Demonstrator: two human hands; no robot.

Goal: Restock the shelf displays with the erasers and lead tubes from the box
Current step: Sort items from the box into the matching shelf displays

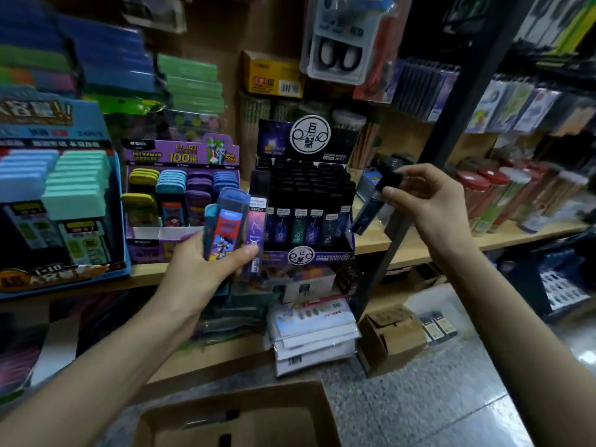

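Stationery shelf [371,250] crowded with displays. Left hand [206,269] grip clenched on several lead tubes [235,227], just before purple display [180,201]. Right hand [425,201] grip pinching one dark lead tube [371,211], beside black display [306,195]. Box [238,417] below both grips.

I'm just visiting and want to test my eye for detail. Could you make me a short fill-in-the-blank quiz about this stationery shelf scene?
1. The right hand pinches a single dark lead tube by its ____ cap.
2. The left hand grips ____ lead tubes at once.
3. The cardboard box sits ____ the hands, on the floor.
4. The black-capped display stands to the ____ of the purple display.

Missing words: black; several; below; right
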